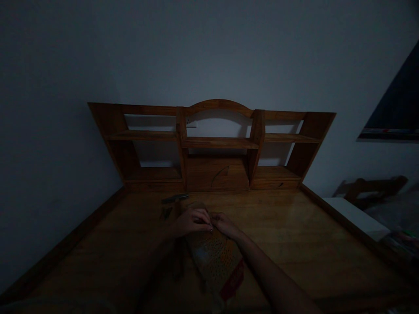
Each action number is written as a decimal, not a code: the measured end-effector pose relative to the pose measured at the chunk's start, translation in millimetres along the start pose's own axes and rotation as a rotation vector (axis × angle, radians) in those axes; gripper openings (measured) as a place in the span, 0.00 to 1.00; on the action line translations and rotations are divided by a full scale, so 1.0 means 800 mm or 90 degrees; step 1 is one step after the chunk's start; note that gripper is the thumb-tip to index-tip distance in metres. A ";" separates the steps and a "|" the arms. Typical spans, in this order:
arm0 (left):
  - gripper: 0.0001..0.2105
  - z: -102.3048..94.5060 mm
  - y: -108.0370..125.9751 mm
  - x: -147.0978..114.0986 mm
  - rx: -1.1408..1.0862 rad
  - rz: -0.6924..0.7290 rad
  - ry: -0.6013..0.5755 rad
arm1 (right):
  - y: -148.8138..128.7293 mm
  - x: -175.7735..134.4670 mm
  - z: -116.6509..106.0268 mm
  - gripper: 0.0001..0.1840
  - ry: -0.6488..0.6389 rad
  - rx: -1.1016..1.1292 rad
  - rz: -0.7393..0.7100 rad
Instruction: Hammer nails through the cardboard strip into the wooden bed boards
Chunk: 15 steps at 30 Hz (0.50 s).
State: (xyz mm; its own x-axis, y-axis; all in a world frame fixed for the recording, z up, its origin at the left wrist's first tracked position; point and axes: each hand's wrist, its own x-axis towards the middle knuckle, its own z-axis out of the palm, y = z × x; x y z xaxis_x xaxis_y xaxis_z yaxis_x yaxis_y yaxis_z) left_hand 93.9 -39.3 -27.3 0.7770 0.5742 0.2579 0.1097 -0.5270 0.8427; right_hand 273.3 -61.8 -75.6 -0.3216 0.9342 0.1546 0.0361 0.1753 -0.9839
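Note:
In dim light, a flat patterned piece (214, 257) with many dark dots, orange patches and a red strip lies on the wooden desk (294, 235). Over its far end, my left hand (195, 221) is closed in a pinch, thumb and fingertips together. Close against it on the right, my right hand (223, 223) is also closed, its fingers pinched. A tiny shiny spot shows between the fingertips, too small and dark to name. Beyond my left hand lies a hammer (176, 198), its handle partly hidden. Small dark pieces (166, 213) lie to the left of that hand.
A wooden shelf unit (216, 143) with open compartments stands along the desk's back edge, against a pale wall (209, 52). Raised wooden rims (347, 226) border the desk. Past the right rim are a white surface (355, 213) and a wooden chair back (376, 187).

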 end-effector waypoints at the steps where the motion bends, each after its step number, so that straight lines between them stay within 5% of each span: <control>1: 0.08 0.000 0.000 0.000 -0.005 -0.001 0.007 | 0.000 0.000 0.000 0.12 -0.006 0.001 0.002; 10: 0.11 -0.002 -0.004 0.000 -0.117 -0.084 0.093 | 0.000 -0.004 0.006 0.17 -0.028 0.026 0.027; 15: 0.13 -0.017 -0.009 0.005 -0.146 -0.078 0.286 | -0.006 -0.009 0.009 0.20 -0.036 0.065 0.072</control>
State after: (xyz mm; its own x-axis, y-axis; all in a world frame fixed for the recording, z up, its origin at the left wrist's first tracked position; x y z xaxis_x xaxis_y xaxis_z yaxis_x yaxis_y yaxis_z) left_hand 87.5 -24.6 -25.7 0.4187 0.8618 0.2863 0.0047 -0.3173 0.9483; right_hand 268.7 -71.8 -72.7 -0.3740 0.9266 0.0396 -0.0196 0.0348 -0.9992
